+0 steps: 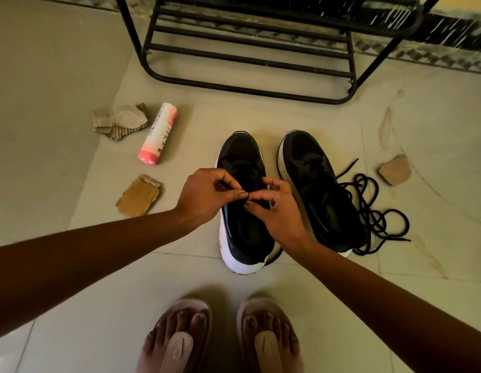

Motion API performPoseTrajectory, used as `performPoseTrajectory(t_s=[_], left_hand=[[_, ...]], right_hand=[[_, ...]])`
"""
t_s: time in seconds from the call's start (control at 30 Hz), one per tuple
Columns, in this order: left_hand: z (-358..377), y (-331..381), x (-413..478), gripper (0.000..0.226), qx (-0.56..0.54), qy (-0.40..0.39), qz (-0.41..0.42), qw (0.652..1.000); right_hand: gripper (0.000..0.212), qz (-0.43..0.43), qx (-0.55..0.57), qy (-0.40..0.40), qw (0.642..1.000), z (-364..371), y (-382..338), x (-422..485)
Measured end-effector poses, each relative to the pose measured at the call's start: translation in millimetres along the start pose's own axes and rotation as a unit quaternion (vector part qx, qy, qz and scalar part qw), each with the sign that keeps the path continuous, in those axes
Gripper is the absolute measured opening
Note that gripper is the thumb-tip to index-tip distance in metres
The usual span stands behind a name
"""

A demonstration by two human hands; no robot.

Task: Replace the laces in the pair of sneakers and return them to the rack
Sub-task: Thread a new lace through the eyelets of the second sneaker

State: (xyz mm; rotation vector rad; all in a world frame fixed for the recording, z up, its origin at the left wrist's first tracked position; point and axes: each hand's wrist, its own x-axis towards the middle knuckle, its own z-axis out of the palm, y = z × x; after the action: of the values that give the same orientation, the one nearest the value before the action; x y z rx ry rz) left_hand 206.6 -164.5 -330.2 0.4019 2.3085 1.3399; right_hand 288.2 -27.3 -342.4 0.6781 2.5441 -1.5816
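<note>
Black against black is making the hold hard to read. The left hand [207, 196] and right hand [278, 211] are meeting fingertip to fingertip, each grip nearly closed and seemingly pinching a thin lace end [235, 190]. They are hovering over the tongue of the black mesh sneaker with white sole [242, 160]. Its long axis is running from heel, nearest the person's feet, toward the black metal shoe rack [250, 63]. The matching second sneaker [309, 168] is standing just beside it. A loose black cord lace [374, 211] is lying beyond that, nearer the right hand. No brand is showing, and the print on the pink-and-white spray can [158, 133] is unreadable.
</note>
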Motion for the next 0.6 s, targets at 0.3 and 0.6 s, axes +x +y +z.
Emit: performPoseTrajectory(t_s=[0.3, 0.6], left_hand=[[3, -10, -9, 0.034, 0.076, 0.017, 0.088, 0.993], [6, -2, -14, 0.082, 0.054, -0.063, -0.031, 0.996]], right_hand=[[0.014, -0.041, 0.022, 0.039, 0.998, -1, 2, -7], [0.023, -0.027, 0.125, 0.046, 0.991, -17, 5, -6]])
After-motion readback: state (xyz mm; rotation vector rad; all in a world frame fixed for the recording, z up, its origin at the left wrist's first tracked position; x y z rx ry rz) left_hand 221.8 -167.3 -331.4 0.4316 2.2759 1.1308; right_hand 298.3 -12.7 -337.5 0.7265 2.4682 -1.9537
